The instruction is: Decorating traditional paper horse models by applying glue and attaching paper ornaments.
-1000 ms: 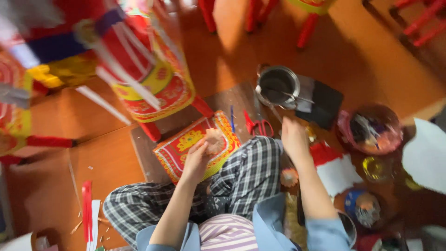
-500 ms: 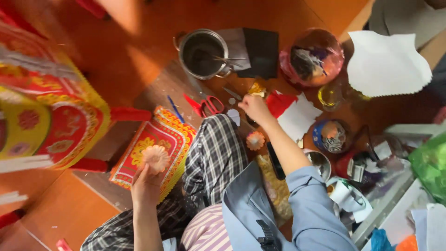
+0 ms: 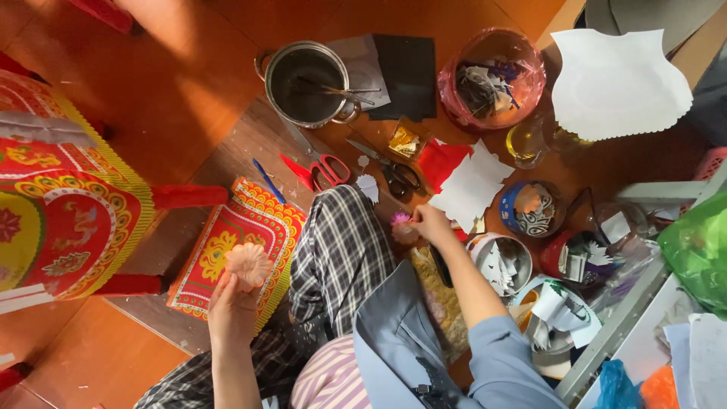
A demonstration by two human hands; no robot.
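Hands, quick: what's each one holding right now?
Left hand: closed on a peach paper flower.
Right hand: pinching a small pink-purple flower.

A polished orange-brown wooden floor (image 3: 189,91) fills the scene, with patches of warm sunlight falling across its upper left. A darker wooden board (image 3: 250,148) lies on it, near a red painted frame (image 3: 182,197).

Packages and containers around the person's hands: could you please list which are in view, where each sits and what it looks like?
Printed paper box: under the left hand, rectangular, red and yellow with green trim.
Metal pot: top centre, round, grey, sticks inside.
Pink basket: top right, round, holding paper scraps.
Blue-rimmed tub: beyond the right hand, round.
Green plastic bag: right edge, crumpled.
No screens or signs.
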